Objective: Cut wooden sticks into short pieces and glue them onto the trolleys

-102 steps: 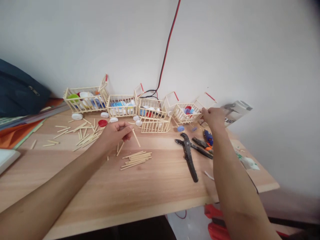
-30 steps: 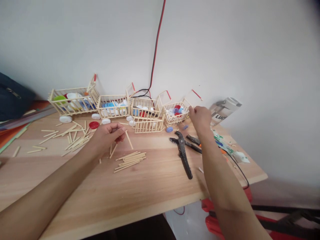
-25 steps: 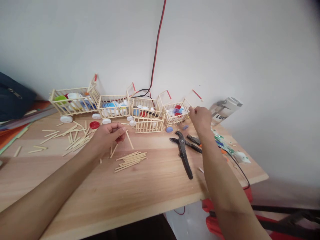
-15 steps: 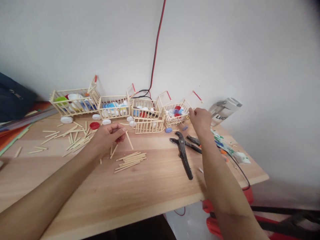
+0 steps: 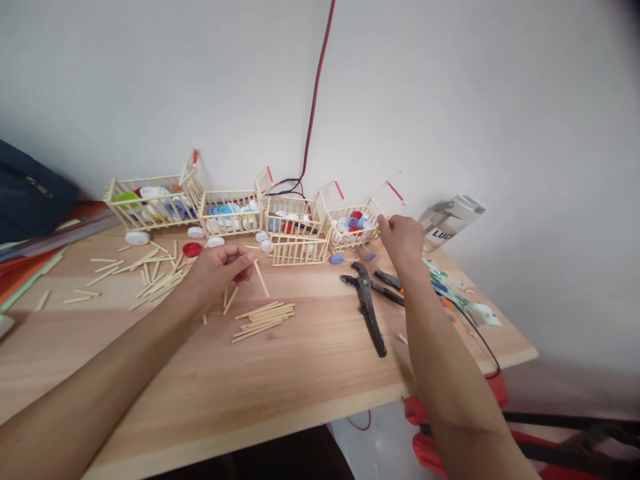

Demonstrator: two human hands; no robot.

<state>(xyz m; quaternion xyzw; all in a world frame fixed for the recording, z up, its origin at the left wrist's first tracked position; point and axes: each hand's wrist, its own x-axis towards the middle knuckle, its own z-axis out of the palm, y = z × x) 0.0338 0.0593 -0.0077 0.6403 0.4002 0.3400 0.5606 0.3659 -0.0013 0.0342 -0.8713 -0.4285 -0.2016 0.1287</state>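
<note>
Stick (image 5: 261, 279), slim, straight, pale, tilted

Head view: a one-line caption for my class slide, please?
The left hand holds a wooden stick near a stick pile; the right hand is at the rightmost miniature cart.

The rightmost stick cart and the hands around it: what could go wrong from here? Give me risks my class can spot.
1. The right hand is at the end of the rightmost stick cart; a push might tip it and spill its caps.
2. The left hand pinches a thin stick just beyond the pile of sticks; drawing back could scatter them.
3. The right forearm might catch the black tool beside it.
</note>
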